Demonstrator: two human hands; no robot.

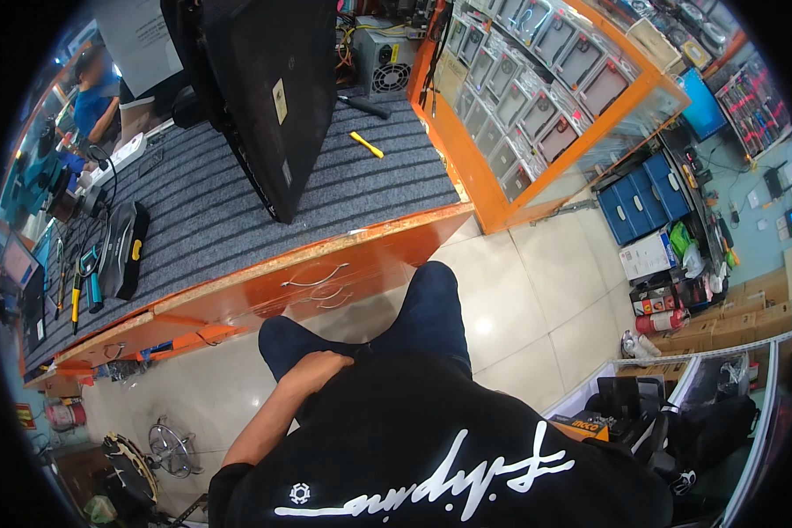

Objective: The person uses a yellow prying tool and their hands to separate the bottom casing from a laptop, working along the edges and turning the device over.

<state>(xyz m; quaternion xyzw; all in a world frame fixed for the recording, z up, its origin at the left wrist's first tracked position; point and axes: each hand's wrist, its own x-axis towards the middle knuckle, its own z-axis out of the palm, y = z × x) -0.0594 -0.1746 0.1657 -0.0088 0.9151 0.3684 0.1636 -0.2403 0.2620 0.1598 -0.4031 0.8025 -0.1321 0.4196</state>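
My left hand [319,371] rests on my left thigh, fingers laid toward my lap and holding nothing; the black shirt partly covers the fingertips. My right hand is out of sight. On the bench in front of me, a black laptop [277,114] stands upright on its edge, a pale label on its side. To its right on the striped grey mat [326,189] lie a small yellow tool [367,145] and a black-handled tool [363,106]. Neither is touched by a hand.
At the bench's left are a black-and-yellow case [125,251], teal-handled pliers [88,275] and a white power strip [130,152]. A power supply unit [387,69] stands behind. An orange-framed glass cabinet [493,207] holds phone cases. Another person [95,106] sits at far left.
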